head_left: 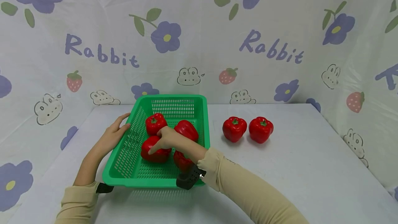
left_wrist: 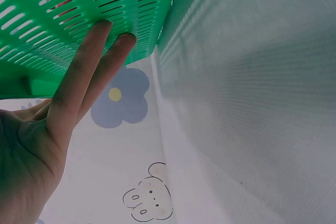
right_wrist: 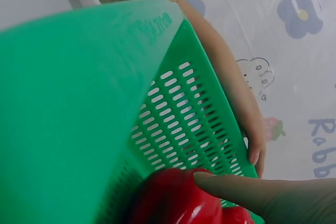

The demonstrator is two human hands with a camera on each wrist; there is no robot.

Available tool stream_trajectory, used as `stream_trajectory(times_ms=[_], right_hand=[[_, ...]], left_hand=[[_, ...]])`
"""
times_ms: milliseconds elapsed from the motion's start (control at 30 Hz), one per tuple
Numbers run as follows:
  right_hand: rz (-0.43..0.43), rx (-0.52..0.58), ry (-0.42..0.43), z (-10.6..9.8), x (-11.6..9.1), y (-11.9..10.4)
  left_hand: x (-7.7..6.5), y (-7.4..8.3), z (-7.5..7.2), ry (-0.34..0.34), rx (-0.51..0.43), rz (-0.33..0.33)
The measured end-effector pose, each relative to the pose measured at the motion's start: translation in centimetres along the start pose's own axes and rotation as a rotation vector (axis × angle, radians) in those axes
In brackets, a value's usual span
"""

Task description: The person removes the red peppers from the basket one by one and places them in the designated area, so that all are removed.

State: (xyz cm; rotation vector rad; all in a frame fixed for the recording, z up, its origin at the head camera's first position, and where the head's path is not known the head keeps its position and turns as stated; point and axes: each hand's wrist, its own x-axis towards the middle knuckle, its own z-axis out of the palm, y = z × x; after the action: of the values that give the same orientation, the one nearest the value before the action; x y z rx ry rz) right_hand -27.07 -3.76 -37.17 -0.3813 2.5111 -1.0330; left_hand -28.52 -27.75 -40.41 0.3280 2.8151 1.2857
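Red pepper point(head_left: 158, 157) under the right hand point(head_left: 169, 138), at seven o'clock in the green basket point(head_left: 140, 182)
Head: the right hand is nearer; thumb and finger spread wide over the pepper, grip and long axis unclear. Left wrist: the left hand point(left_wrist: 39, 148) touches the basket's wall, fingers straight. Right wrist: pepper at seven o'clock from the touching thumb.

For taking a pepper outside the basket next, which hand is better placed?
Probably the right hand: it is nearer the two outside peppers, though now touching a pepper inside the basket. The left hand is across the basket, touching its left wall.
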Motion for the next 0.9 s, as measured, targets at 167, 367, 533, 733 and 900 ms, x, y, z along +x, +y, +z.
stream_trajectory(times_ms=[167, 367, 533, 733, 900], right_hand=[[0.003, -0.01, 0.001, 0.05, 0.0, 0.16], [-0.009, -0.007, -0.002, -0.02, -0.01, 0.16], [-0.003, -0.016, -0.004, -0.06, 0.1, 0.22], [-0.007, -0.021, -0.005, 0.04, 0.15, 0.42], [-0.021, -0.012, 0.003, 0.07, 0.1, 0.45]], left_hand=[[-0.04, 0.11, -0.01, -0.003, -0.004, -0.004], [-0.09, 0.19, -0.08, -0.006, -0.01, -0.007], [-0.1, 0.27, -0.12, -0.004, -0.001, -0.007], [-0.18, 0.39, -0.11, 0.001, 0.001, -0.007], [-0.27, 0.41, -0.1, 0.0, -0.002, -0.007]])
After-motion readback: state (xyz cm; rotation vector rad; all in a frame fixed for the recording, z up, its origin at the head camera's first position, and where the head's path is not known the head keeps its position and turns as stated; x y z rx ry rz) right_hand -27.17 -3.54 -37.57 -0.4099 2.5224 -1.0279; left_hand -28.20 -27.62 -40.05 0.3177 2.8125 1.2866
